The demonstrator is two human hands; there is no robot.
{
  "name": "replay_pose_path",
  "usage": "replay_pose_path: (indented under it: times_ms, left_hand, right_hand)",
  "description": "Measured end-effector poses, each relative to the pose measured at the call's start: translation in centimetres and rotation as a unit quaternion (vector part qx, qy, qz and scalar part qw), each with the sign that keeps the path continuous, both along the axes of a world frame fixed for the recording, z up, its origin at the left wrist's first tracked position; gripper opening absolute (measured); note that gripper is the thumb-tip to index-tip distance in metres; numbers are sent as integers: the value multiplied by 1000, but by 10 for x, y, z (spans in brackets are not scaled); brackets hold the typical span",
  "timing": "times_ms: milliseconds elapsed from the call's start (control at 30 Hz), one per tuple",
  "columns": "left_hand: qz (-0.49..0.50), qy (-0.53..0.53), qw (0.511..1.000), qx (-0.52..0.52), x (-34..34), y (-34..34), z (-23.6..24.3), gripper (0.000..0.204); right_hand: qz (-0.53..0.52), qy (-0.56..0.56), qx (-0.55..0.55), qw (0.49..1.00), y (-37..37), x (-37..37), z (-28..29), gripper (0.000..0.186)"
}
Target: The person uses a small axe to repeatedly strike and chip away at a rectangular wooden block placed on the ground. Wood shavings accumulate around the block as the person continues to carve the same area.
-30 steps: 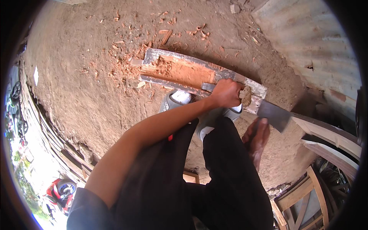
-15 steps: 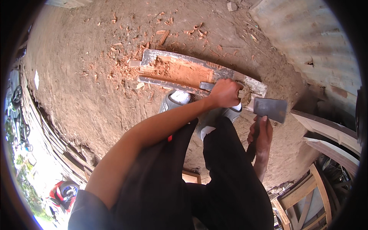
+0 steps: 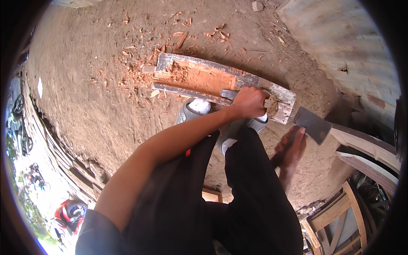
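A long wooden block (image 3: 272,80) with worn grey and white paint lies across the ground, a reddish hollow (image 3: 208,80) cut into its top. My left hand (image 3: 250,103) is closed around a chisel (image 3: 229,94), whose flat metal blade points left at the hollow's right end; most of its handle is hidden in the fist. Off the block's right end, my right hand (image 3: 291,146) grips a hatchet (image 3: 313,125) by its dark handle. The broad, squarish metal head is raised apart from the chisel.
Reddish wood chips (image 3: 140,70) litter the soil around the block's left end. My shoes (image 3: 193,111) stand against its near side. Corrugated metal sheeting (image 3: 340,46) rises at the far right. Wooden frames (image 3: 340,216) lean at the lower right, and a red motorcycle (image 3: 66,214) stands lower left.
My right hand and the hatchet have swung a little to the right, away from the block, and the head has tilted. The left hand and chisel look almost unmoved.
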State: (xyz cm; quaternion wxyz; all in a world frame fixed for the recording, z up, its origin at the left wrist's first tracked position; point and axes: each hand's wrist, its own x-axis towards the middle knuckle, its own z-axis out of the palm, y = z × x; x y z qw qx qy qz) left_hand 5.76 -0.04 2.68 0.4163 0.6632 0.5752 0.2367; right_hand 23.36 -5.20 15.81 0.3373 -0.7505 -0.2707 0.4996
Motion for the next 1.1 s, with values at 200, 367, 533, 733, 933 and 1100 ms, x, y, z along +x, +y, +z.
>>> replay_pose_path:
  times_ms: [200,367,533,733,933,1100]
  left_hand:
    - [-27,17,999,1,-2,-5,-4,27]
    - [-23,25,999,13,4,-3,-7,26]
    - [-20,28,999,38,-12,-13,-10,26]
    - [-31,25,999,31,-16,-11,-12,25]
    - [-119,-43,992,18,-17,-14,6,26]
    - [-121,-49,991,-16,-16,-8,11,27]
  right_hand:
    - [172,27,-112,978,5,19,2,48]
    - [106,8,-63,992,-9,7,-7,48]
    - [219,-2,-160,963,2,14,-2,46]
    - [117,42,-66,990,-4,22,21,53]
    - [132,50,-81,987,-8,19,31,54]
    - [142,36,-101,984,-12,7,31,54]
